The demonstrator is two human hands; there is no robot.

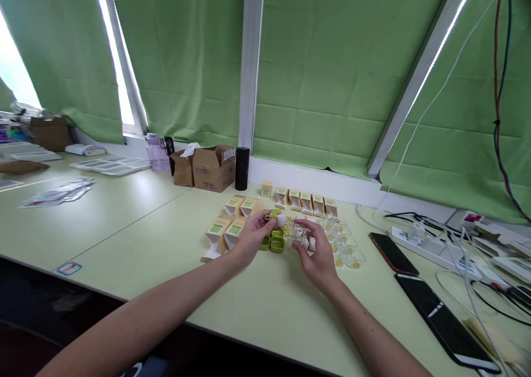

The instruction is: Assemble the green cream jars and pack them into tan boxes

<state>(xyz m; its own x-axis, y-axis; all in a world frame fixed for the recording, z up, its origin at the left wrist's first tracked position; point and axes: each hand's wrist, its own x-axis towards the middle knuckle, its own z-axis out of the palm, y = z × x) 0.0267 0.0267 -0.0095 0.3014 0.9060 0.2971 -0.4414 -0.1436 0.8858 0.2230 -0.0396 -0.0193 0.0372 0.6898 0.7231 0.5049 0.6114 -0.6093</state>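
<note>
My left hand (254, 236) is closed around a small green case with a white piece (277, 218) at its tip, held just above the table. My right hand (316, 254) is pinched on a small clear and white part (302, 236) close beside it. Under the hands lie more small green cases (274, 244). To the left stand open tan cartons with green panels (226, 230). A row of similar cartons (306, 200) stands behind. Clear plastic pieces with yellow dots (344, 243) lie to the right.
A brown cardboard box (213, 167), a black cylinder (241, 168) and a purple bottle (156, 151) stand at the back by the green blinds. Two dark phones (393, 253) (443, 320), a power strip (418, 239) and tangled cables lie to the right. Papers lie far left.
</note>
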